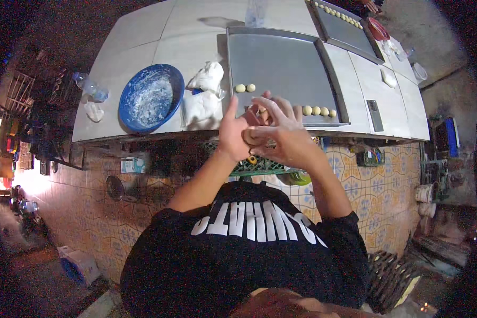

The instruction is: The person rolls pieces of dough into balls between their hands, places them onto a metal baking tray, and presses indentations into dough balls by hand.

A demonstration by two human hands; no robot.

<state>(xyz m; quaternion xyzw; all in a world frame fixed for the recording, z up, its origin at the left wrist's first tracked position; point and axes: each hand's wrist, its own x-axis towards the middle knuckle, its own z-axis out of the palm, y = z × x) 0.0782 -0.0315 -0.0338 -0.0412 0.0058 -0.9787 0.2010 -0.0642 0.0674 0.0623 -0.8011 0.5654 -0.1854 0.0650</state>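
Note:
My left hand is raised over the front edge of the table, its palm turned up and its thumb stretched away from the palm. Its other fingers are partly hidden behind my right hand, whose fingers curl over the left palm. Whatever lies between the two hands is shaded and too small to make out. Just beyond them is a large metal tray. Two pale dough balls sit at its left side, and a short row of more dough balls runs along its near right edge.
Left of the tray are a blue basin dusted with white powder and white plastic bags. A plastic bottle lies farther left. To the right is a phone. A second tray with dough balls stands at the back right, near another person's hand.

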